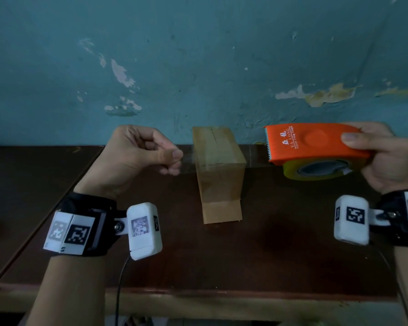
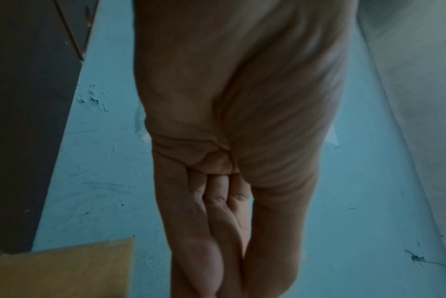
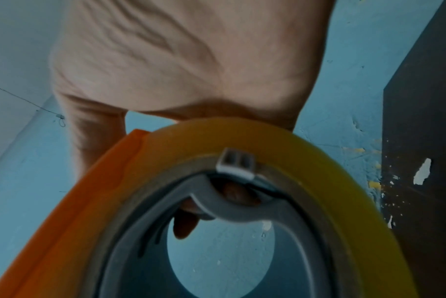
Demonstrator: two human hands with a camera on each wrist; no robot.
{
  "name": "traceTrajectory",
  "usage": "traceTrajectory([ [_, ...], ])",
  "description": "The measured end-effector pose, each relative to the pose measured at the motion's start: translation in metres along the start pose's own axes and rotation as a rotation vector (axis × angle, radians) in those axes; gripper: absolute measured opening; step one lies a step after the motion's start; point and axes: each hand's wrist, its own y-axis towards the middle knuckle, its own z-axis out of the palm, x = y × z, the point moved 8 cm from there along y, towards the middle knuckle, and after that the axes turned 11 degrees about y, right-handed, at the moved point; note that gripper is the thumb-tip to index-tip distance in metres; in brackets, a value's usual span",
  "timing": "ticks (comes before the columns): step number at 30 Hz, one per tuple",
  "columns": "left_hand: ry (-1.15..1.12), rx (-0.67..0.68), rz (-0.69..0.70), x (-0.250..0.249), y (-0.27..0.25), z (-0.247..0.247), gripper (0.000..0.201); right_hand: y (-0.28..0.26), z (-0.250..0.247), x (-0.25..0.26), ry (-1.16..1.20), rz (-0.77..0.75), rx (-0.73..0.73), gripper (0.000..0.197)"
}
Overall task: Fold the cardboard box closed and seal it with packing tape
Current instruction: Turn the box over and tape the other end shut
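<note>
From the head camera, the cardboard box (image 1: 218, 175) stands on the dark brown table (image 1: 280, 243) close to the wall (image 1: 198, 55), plain tan and rectangular, its top flaps folded shut with a seam down the middle and a small flap jutting out at its near base. A strip of clear tape (image 1: 189, 161), glossy and nearly invisible, stretches across the box from the left hand (image 1: 139, 156), whose thumb and forefinger pinch its end just left of the box, toward the tape dispenser (image 1: 313, 144) on the right. The right hand (image 1: 382, 156) grips this orange plastic dispenser, thumb on top; its toothed cutting edge faces the box, and a yellowish tape roll (image 1: 316, 171) sits beneath the cover. The wall is teal with peeling patches. In the left wrist view the curled fingers (image 2: 216, 201) fill the middle, blurred; the tape they pinch cannot be made out, and only a corner of the box (image 2: 63, 270) shows at the lower left. In the right wrist view the palm (image 3: 178, 60) wraps the dispenser's (image 3: 63, 221) orange shell and the roll's (image 3: 280, 145) yellow rim, with a grey hub (image 3: 237, 205) inside; the box is out of sight.
</note>
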Motion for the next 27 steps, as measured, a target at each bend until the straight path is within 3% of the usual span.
traceTrajectory([
  [3, -0.011, 0.021, -0.022, 0.007, 0.002, 0.0, 0.026, 0.003, 0.001, -0.005, -0.015, 0.0, 0.001, 0.041],
  [8, -0.038, 0.031, -0.097, 0.019, 0.003, -0.001, 0.05, 0.003, 0.011, -0.01, -0.001, 0.025, 0.025, 0.024],
  [11, -0.029, 0.029, -0.109, 0.023, 0.003, 0.0, 0.044, 0.001, 0.013, -0.012, 0.0, 0.041, 0.063, 0.028],
  [17, -0.025, 0.003, -0.149, 0.025, 0.004, 0.005, 0.012, -0.005, 0.015, -0.011, 0.031, 0.031, 0.079, 0.037],
  [19, -0.037, -0.004, -0.163, 0.026, 0.004, 0.007, 0.014, -0.006, 0.013, -0.01, 0.031, 0.023, 0.08, 0.042],
  [22, -0.043, 0.014, -0.167, 0.026, 0.005, 0.01, 0.016, -0.005, 0.009, -0.012, 0.078, 0.029, 0.075, 0.028],
  [27, -0.045, 0.011, -0.173, 0.028, 0.006, 0.006, 0.02, -0.004, 0.002, -0.026, 0.057, 0.112, 0.048, 0.027],
])
